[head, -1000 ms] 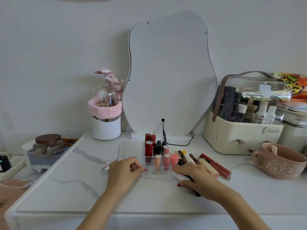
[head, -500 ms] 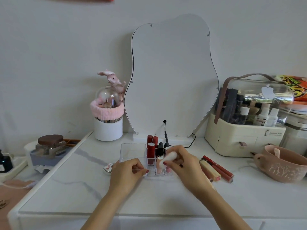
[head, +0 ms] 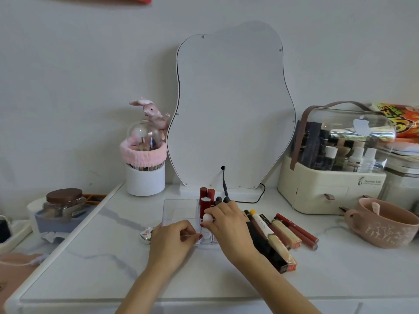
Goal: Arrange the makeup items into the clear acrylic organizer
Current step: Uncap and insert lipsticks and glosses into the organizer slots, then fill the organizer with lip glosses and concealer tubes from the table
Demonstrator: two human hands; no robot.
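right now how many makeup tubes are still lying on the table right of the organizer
About 6: a fanned row beside the right hand, from the black tube and white yellow-capped tube out to the red tubes. Overlaps may hide more.

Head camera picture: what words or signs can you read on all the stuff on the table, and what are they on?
"Serene Life", I think, small and a bit blurred: front of the cream cosmetics case.
Apple logo sticker, no words: on the case's clear lid.
Big yellow letters, cut off and tilted, unreadable: orange snack bag.
Small dark print, too tiny to read: white tube beside the right hand.
Labels on the bottles inside the case: too small.
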